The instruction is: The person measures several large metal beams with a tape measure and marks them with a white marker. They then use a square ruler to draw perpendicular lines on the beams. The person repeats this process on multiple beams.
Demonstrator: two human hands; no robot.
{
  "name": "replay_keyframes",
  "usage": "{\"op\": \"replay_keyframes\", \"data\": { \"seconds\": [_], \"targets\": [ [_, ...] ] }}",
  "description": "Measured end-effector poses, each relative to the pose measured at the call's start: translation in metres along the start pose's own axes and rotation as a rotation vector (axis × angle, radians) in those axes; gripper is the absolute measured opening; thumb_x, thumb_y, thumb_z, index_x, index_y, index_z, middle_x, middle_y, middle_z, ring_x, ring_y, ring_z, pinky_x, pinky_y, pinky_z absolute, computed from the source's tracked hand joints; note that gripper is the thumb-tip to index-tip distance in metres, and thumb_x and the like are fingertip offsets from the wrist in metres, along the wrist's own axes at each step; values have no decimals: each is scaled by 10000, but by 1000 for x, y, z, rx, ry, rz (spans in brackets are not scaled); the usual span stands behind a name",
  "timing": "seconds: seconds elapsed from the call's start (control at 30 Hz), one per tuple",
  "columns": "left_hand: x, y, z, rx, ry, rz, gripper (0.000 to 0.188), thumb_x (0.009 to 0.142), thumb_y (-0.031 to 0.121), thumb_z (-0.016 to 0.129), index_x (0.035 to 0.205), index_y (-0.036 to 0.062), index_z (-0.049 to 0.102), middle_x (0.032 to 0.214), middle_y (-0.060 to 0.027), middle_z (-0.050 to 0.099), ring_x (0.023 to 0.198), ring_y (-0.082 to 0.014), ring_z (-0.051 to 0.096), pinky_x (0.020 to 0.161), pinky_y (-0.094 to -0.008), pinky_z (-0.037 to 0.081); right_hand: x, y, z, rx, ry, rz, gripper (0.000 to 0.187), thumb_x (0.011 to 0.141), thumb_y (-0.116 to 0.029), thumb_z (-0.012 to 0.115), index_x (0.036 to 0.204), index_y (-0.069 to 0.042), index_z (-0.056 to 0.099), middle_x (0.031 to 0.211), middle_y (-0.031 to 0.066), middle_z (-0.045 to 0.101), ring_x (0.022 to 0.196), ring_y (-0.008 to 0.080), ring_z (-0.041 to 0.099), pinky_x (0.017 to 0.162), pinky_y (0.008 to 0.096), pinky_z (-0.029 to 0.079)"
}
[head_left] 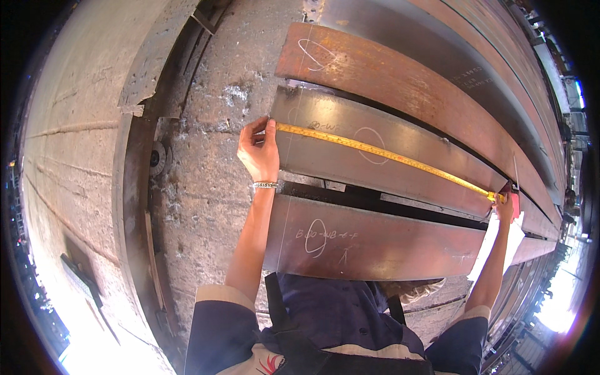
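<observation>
A yellow tape measure blade (381, 152) runs lengthwise over a grey steel plate (325, 156). At the plate's left end, my left hand (259, 153) pinches the tape's tip against the edge. Far to the right, my right hand (502, 207) grips the tape measure near its red case (515, 205). White paper (514, 242) hangs by that hand and wrist; how it is held cannot be made out. Chalk ovals and handwritten marks show on the middle plate and on the nearer reddish plate (387, 250).
A rusty brown plate (387, 65) lies beyond the middle one, with more long steel pieces behind it. Dark gaps separate the plates. On the left, a raised steel edge (134, 162) borders the worn floor (75, 156). A round disc (157, 157) rests beside it.
</observation>
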State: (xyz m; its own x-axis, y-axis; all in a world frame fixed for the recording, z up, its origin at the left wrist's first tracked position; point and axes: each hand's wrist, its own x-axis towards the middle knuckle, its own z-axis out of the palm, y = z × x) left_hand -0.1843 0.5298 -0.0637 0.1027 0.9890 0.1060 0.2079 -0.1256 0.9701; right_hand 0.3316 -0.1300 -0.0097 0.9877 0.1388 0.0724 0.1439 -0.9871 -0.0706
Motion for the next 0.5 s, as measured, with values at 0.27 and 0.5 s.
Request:
{"op": "replay_keyframes", "data": {
  "seconds": [0.27, 0.5],
  "targets": [
    [-1, 3, -1, -12, 0, -15, 273, 894, 247, 800, 1023, 10, 759, 878, -65, 758, 757, -118, 679, 687, -272, 537, 3, 10, 0, 176, -65, -28, 854, 856, -502, 781, 1452, 23, 464, 1254, 211, 666, 823, 271, 750, 795, 359, 575],
    [-1, 1, 0, 34, -5, -6, 205, 893, 207, 788, 964, 19, 748, 884, -77, 731, 722, -169, 694, 675, -304, 547, -3, -3, 2, 215, -11, -19, 828, 842, -444, 798, 1456, -7, 455, 1140, 192, 698, 695, 239, 738, 615, 353, 606]
  ]
}}
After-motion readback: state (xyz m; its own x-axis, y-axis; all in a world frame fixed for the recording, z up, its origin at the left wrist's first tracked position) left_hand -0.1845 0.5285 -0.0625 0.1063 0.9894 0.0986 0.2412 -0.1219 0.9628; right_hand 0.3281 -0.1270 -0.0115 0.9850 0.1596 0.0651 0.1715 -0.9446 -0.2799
